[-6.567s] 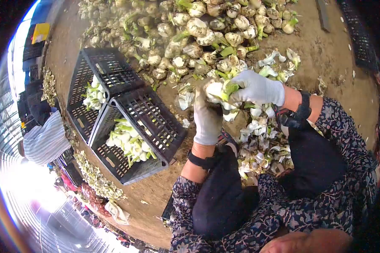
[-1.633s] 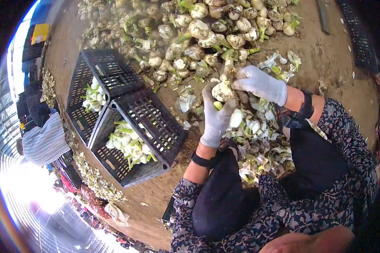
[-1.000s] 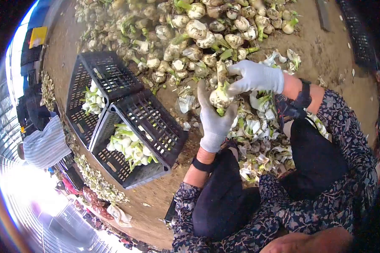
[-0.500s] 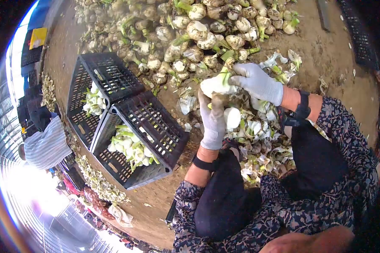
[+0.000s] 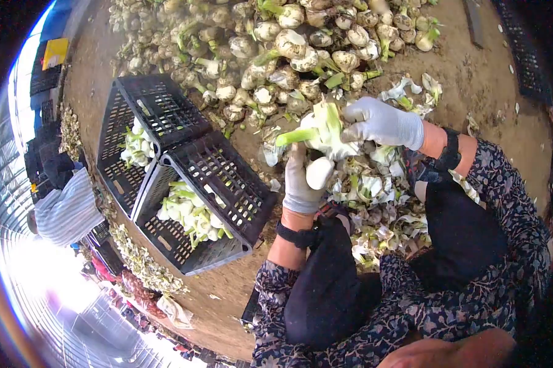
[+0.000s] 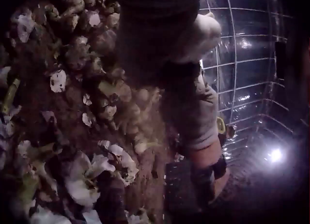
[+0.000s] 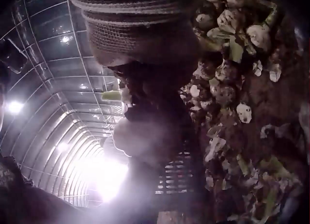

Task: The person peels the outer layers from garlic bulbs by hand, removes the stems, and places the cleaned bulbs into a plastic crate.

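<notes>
Both hands wear pale work gloves and meet in front of the knees. My left hand (image 5: 304,181) grips a garlic bulb whose green stalk (image 5: 297,136) points left. A smooth white peeled bulb (image 5: 319,173) shows against the same palm. My right hand (image 5: 384,122) pinches the bulb's outer skin (image 5: 335,132), a whitish flap with a pale green strip standing up. The left wrist view is dark; the gloved right hand (image 6: 201,120) shows there. In the right wrist view a green stalk (image 7: 112,95) sticks out beyond the shaded fingers.
A large heap of unpeeled bulbs (image 5: 289,43) lies ahead on the dirt floor. To the left stand two tilted black crates (image 5: 218,178) with peeled bulbs (image 5: 193,214) inside. Discarded skins (image 5: 381,227) pile between the feet. Another person (image 5: 68,208) sits far left.
The bulb, dirty and upright a second ago, is now white with its skin spread open and its green stalk turned left. The smooth white bulb has shifted left with my left hand.
</notes>
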Demonstrator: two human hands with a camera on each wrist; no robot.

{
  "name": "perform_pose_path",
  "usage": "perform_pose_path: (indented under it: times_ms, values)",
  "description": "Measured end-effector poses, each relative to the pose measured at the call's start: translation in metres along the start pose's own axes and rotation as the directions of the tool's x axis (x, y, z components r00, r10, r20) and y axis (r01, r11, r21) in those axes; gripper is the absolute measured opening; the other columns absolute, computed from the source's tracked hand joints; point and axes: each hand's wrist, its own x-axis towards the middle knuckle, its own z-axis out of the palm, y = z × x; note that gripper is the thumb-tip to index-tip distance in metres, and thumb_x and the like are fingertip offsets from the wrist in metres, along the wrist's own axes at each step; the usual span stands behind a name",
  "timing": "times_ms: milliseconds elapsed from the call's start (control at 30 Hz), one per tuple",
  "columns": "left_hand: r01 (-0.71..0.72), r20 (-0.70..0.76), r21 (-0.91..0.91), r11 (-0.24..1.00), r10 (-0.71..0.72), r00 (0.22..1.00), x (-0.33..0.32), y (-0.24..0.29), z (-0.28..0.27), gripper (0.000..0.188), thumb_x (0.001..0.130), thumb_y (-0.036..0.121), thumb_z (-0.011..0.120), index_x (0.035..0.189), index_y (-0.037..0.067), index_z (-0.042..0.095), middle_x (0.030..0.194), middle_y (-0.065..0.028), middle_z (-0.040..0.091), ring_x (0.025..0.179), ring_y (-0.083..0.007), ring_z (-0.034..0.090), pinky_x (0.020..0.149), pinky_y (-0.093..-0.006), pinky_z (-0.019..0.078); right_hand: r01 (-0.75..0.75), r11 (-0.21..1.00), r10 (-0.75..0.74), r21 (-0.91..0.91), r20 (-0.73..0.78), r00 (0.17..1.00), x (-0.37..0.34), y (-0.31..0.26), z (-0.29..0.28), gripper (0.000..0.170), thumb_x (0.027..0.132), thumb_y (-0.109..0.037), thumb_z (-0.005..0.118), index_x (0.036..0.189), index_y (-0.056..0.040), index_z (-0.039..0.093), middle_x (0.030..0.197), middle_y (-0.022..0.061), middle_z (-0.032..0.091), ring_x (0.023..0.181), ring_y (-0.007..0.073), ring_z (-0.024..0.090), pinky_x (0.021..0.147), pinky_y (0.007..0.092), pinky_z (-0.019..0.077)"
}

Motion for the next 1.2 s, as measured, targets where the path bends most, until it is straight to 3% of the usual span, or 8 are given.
perform_pose_path:
  times_ms: [267, 400, 533, 600, 667, 733, 800, 1200]
  values:
    - [0.229, 0.1, -0.688, 0.689, -0.222, 0.97, 0.006, -0.002, -0.012, 0.042, 0.09, 0.037, 0.059, 0.117, 0.004, 0.055, 0.1, -0.0097, 0.061, 0.08, -0.022, 0.06, 0.067, -0.0311, 0.0508, -0.181, 0.973, 0.221, 0.143, -0.361, 0.906, 0.009, 0.01, -0.03, 0.028, 0.085, -0.019, 0.059, 0.1, 0.0048, 0.062, 0.078, 0.0078, 0.063, 0.077, 0.0131, 0.059, 0.07, 0.0303, 0.049]
    - [0.036, -0.017, -0.234, 0.972, -0.041, 0.999, -0.009, -0.015, -0.02, 0.032, 0.09, 0.02, 0.059, 0.114, -0.001, 0.058, 0.103, -0.0108, 0.063, 0.083, -0.0214, 0.062, 0.072, -0.0321, 0.053, 0.063, 0.693, -0.349, -0.718, -0.257, 0.901, 0.012, 0.038, -0.058, 0.027, 0.08, -0.018, 0.061, 0.099, 0.0003, 0.063, 0.083, 0.0157, 0.062, 0.077, 0.0241, 0.061, 0.07, 0.0357, 0.0495]
    - [0.205, 0.022, -0.412, 0.888, -0.215, 0.976, -0.013, -0.01, -0.025, 0.026, 0.088, 0.011, 0.061, 0.11, -0.003, 0.061, 0.097, -0.0126, 0.067, 0.079, -0.0248, 0.067, 0.071, -0.0323, 0.0567, -0.128, 0.464, -0.016, -0.876, -0.153, 0.988, 0.003, 0.031, -0.034, 0.038, 0.076, -0.021, 0.063, 0.11, -0.0035, 0.061, 0.098, 0.0174, 0.062, 0.081, 0.033, 0.061, 0.072, 0.0401, 0.0497]
    - [0.302, 0.12, -0.696, 0.652, -0.308, 0.944, -0.008, -0.013, -0.028, 0.031, 0.089, 0.018, 0.062, 0.11, -0.004, 0.061, 0.097, -0.0145, 0.067, 0.079, -0.0264, 0.067, 0.07, -0.0336, 0.0567, -0.029, 0.73, -0.03, -0.683, -0.074, 0.997, -0.003, 0.014, -0.024, 0.051, 0.072, -0.024, 0.07, 0.116, -0.0033, 0.058, 0.104, 0.0155, 0.06, 0.088, 0.0293, 0.061, 0.078, 0.0383, 0.0491]
    - [0.097, 0.044, 0.063, 0.993, -0.1, 0.994, -0.005, -0.041, -0.049, 0.053, 0.089, 0.038, 0.056, 0.125, 0.0, 0.049, 0.106, -0.0153, 0.06, 0.085, -0.028, 0.059, 0.076, -0.0375, 0.0509, 0.105, 0.918, -0.139, -0.383, -0.06, 0.989, -0.003, 0.002, -0.017, 0.052, 0.07, -0.026, 0.074, 0.115, -0.0025, 0.059, 0.102, 0.0137, 0.06, 0.09, 0.0257, 0.061, 0.081, 0.0355, 0.0479]
    - [0.083, 0.156, -0.019, 0.996, -0.079, 0.985, 0.001, -0.028, -0.04, 0.064, 0.088, 0.048, 0.053, 0.132, 0.002, 0.044, 0.111, -0.0159, 0.056, 0.089, -0.0291, 0.055, 0.079, -0.0403, 0.0481, 0.08, 0.98, -0.098, -0.184, -0.089, 0.991, -0.003, -0.01, -0.007, 0.041, 0.073, -0.024, 0.074, 0.107, -0.0033, 0.062, 0.103, 0.0147, 0.063, 0.094, 0.0232, 0.061, 0.084, 0.0356, 0.0473]
    - [0.38, 0.379, -0.799, 0.467, -0.101, 0.92, 0.001, -0.005, -0.017, 0.064, 0.087, 0.046, 0.054, 0.132, 0.001, 0.044, 0.111, -0.0162, 0.056, 0.09, -0.0295, 0.056, 0.08, -0.0421, 0.0481, 0.043, 0.988, -0.054, -0.145, -0.07, 0.996, -0.001, -0.011, -0.002, 0.039, 0.074, -0.021, 0.073, 0.106, -0.0016, 0.061, 0.101, 0.0151, 0.063, 0.094, 0.0249, 0.061, 0.083, 0.0366, 0.0471]
    - [0.396, 0.279, -0.165, 0.903, -0.342, 0.897, -0.008, 0.021, 0.022, 0.082, 0.07, -0.003, 0.061, 0.145, 0.005, 0.028, 0.112, -0.0096, 0.06, 0.09, -0.0163, 0.062, 0.07, -0.026, 0.0544, 0.243, 0.658, -0.594, -0.713, -0.293, 0.749, 0.004, 0.0, 0.006, 0.024, 0.075, -0.011, 0.069, 0.095, -0.0022, 0.058, 0.096, 0.016, 0.057, 0.088, 0.0383, 0.058, 0.076, 0.042, 0.0479]
